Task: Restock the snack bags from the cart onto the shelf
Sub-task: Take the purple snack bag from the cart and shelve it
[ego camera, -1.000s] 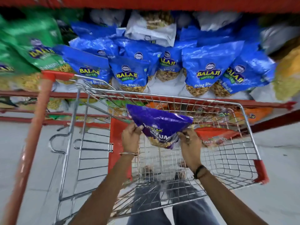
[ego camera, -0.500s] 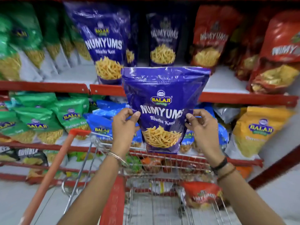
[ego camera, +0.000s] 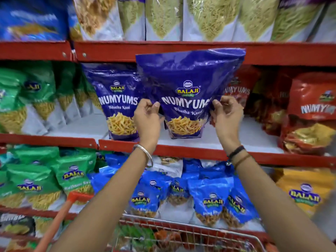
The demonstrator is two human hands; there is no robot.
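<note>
Purple Numyums bag (ego camera: 189,91) upright over red shelf (ego camera: 181,151); left hand (ego camera: 148,119) and right hand (ego camera: 226,118), each grip pinching its sides

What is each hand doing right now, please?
Left hand: closed on the left edge of the purple Numyums bag.
Right hand: closed on the same bag's right edge.

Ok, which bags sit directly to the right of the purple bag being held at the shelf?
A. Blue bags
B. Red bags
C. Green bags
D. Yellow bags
B: the held purple bag, gripped by the left hand and right hand, has red bags to its right on the same shelf.
</note>
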